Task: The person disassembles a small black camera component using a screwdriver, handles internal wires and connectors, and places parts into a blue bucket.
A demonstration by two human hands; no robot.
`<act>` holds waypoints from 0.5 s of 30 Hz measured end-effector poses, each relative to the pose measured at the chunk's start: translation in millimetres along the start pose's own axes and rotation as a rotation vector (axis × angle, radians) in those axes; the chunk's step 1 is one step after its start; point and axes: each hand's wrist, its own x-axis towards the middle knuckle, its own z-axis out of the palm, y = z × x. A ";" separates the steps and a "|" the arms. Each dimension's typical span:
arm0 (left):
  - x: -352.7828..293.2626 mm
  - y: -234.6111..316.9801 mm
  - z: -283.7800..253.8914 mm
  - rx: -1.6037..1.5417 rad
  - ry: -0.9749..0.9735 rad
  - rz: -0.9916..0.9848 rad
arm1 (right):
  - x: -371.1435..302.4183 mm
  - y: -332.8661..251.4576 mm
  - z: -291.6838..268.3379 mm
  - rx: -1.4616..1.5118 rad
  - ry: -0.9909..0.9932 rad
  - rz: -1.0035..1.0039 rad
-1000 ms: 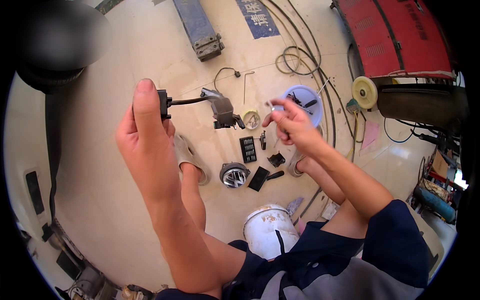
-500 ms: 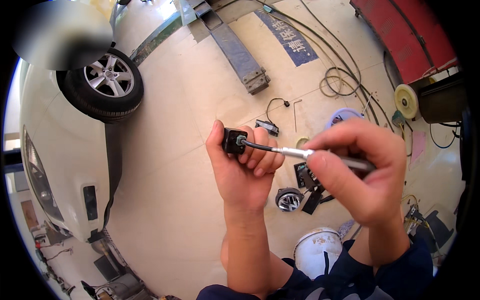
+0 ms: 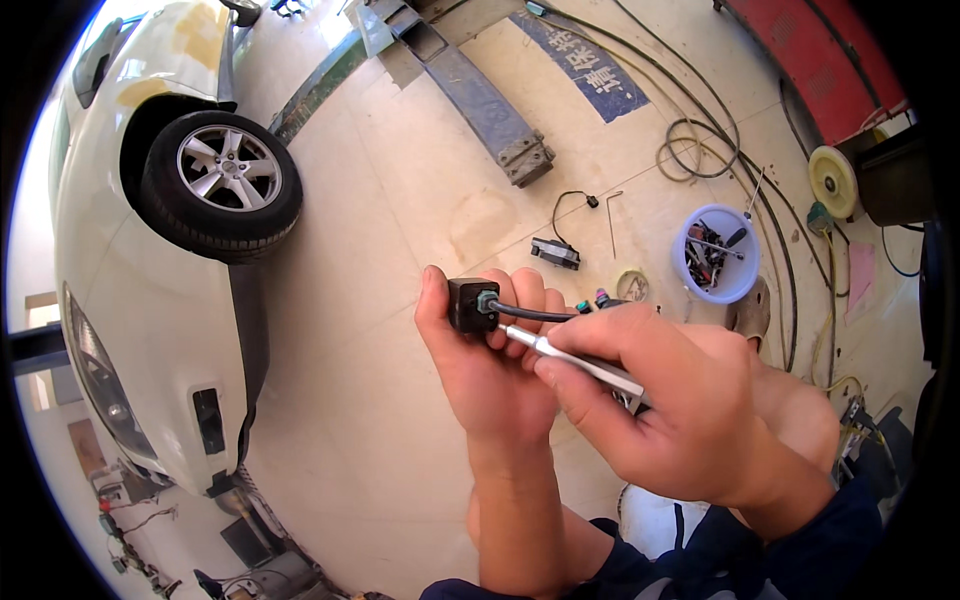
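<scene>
Black box (image 3: 468,306) gripped in left hand (image 3: 505,395); silver screwdriver (image 3: 575,362) pinched in right hand (image 3: 675,400), tip held at box's cabled face.

White car (image 3: 160,300): at left, front wheel (image 3: 229,168) with silver spokes
Blue beam (image 3: 472,108): upper middle, left of the blue sign (image 3: 592,76)
Hose (image 3: 738,142): looped on the pale floor (image 3: 350,400)
Red cabinet (image 3: 825,65): upper right

A slanted silver screwdriver (image 3: 543,346) meets the cabled black box (image 3: 467,306).
</scene>
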 end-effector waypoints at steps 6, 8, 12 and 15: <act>-2.9 -1.9 4.1 0.010 0.001 0.029 | -0.9 -3.3 3.7 0.045 0.030 0.032; -4.1 -1.2 4.5 0.035 -0.013 0.035 | -1.7 -1.6 5.1 0.076 0.043 0.036; -3.8 -1.3 3.0 0.053 -0.024 0.056 | -1.7 -0.6 7.1 0.137 0.049 0.060; -5.3 0.0 4.9 0.048 -0.012 0.072 | -1.3 -0.6 7.1 0.177 0.031 0.077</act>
